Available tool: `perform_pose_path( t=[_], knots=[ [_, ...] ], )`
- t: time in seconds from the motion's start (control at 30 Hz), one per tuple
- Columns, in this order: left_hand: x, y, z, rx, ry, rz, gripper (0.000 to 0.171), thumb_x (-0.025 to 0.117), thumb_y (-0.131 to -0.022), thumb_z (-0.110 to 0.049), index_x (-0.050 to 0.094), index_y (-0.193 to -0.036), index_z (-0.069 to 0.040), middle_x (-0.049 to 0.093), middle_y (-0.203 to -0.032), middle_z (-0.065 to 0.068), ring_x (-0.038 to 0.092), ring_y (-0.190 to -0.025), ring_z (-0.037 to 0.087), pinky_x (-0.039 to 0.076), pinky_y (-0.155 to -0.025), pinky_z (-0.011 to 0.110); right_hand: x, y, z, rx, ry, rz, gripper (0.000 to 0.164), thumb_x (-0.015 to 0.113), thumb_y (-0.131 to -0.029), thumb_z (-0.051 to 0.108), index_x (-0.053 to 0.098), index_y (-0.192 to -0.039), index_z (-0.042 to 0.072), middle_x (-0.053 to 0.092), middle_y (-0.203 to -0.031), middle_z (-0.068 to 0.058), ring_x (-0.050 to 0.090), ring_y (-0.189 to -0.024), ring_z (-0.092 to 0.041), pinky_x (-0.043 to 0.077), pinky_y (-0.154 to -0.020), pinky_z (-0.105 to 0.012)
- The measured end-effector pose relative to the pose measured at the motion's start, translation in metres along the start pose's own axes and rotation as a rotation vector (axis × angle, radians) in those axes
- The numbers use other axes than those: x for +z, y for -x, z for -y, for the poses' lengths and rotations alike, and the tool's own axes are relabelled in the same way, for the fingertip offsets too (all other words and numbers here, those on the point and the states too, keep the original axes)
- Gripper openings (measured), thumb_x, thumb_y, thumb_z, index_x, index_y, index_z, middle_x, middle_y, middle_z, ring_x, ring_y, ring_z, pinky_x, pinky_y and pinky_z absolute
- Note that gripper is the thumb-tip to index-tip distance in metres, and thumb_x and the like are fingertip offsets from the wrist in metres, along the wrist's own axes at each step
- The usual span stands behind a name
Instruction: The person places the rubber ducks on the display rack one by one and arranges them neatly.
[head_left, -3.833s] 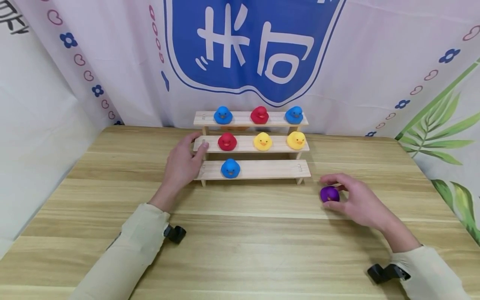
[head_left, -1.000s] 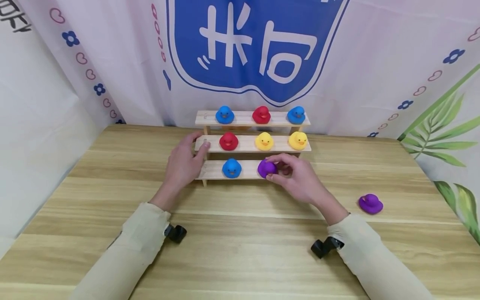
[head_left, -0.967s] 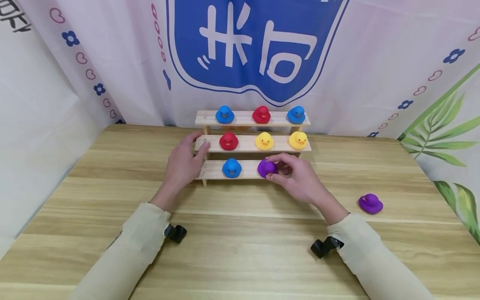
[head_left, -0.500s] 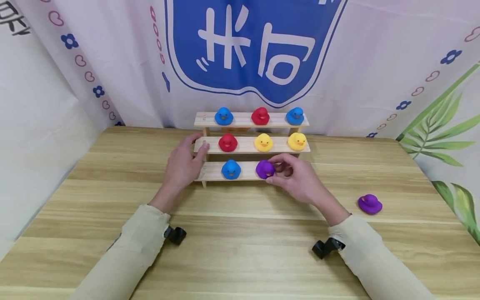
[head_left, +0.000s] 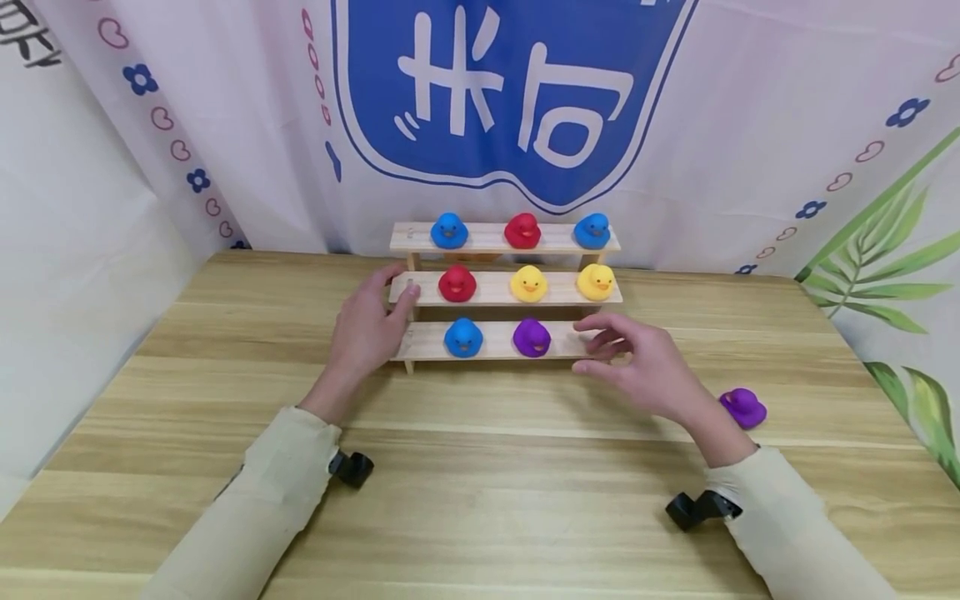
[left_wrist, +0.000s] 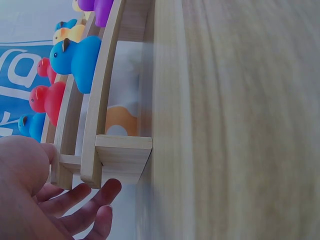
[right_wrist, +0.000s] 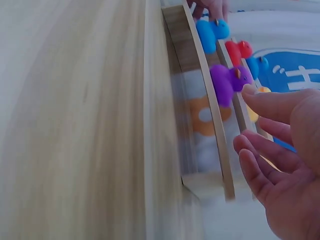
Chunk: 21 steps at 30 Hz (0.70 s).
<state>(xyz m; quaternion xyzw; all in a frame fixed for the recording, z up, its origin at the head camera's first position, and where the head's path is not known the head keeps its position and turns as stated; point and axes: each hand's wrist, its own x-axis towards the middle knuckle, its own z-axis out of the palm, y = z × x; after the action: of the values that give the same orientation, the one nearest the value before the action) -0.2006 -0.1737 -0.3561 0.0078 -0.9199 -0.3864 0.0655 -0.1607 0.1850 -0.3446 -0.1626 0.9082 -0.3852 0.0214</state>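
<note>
A three-tier wooden display rack stands at the back of the table. My left hand holds the left end of its middle shelf, thumb on top and fingers around the end in the left wrist view. A purple rubber duck sits on the bottom shelf, right of a blue rubber duck. Near that shelf's right end is my right hand, its fingers spread and holding nothing, apart from the purple duck. Another purple rubber duck lies on the table, partly behind the right forearm.
The top shelf bears a red duck between two blue ones. On the middle shelf sit a red duck and two yellow ducks. A printed curtain hangs behind the wooden table.
The right hand brought a purple duck from the table to the bottom shelf, turned it slightly, let go and drew back to the right. The left hand stays on the rack.
</note>
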Motion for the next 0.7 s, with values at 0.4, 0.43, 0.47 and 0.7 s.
perform_pose_path(
  t=[0.4, 0.43, 0.47, 0.7],
  knots=[
    [0.001, -0.001, 0.0, 0.004, -0.005, -0.005, 0.061, 0.053, -0.11, -0.045, 0.043, -0.162, -0.014, 0.05, -0.163, 0.017, 0.064, -0.116, 0.038, 0.05, -0.11, 0.06, -0.035, 0.03, -0.022, -0.052, 0.064, -0.094, 0.046, 0.085, -0.093, 0.025, 0.068, -0.136, 0.016, 0.074, -0.126, -0.007, 0.07, -0.105, -0.015, 0.056, -0.086, -0.014],
    [0.001, -0.001, 0.001, 0.004, -0.006, -0.005, 0.061, 0.052, -0.11, -0.045, 0.043, -0.162, -0.014, 0.05, -0.163, 0.017, 0.064, -0.115, 0.038, 0.051, -0.11, 0.06, -0.037, 0.032, -0.024, -0.054, 0.071, -0.101, 0.046, 0.084, -0.093, 0.025, 0.068, -0.136, 0.017, 0.073, -0.127, -0.008, 0.069, -0.104, -0.011, 0.056, -0.085, -0.013],
    [0.001, -0.001, 0.001, 0.005, -0.006, -0.005, 0.061, 0.052, -0.11, -0.046, 0.043, -0.162, -0.014, 0.05, -0.163, 0.017, 0.065, -0.114, 0.038, 0.051, -0.11, 0.059, -0.039, 0.034, -0.027, -0.053, 0.078, -0.107, 0.046, 0.084, -0.093, 0.024, 0.068, -0.136, 0.017, 0.073, -0.128, -0.008, 0.068, -0.103, -0.007, 0.055, -0.085, -0.013],
    [0.002, -0.001, 0.001, 0.014, -0.006, -0.008, 0.061, 0.052, -0.11, -0.046, 0.044, -0.161, -0.013, 0.051, -0.162, 0.016, 0.067, -0.11, 0.037, 0.053, -0.106, 0.058, -0.054, 0.048, -0.047, -0.026, 0.12, -0.138, 0.047, 0.084, -0.094, 0.026, 0.067, -0.137, 0.018, 0.072, -0.131, -0.01, 0.061, -0.104, 0.008, 0.05, -0.087, -0.007]
  ],
)
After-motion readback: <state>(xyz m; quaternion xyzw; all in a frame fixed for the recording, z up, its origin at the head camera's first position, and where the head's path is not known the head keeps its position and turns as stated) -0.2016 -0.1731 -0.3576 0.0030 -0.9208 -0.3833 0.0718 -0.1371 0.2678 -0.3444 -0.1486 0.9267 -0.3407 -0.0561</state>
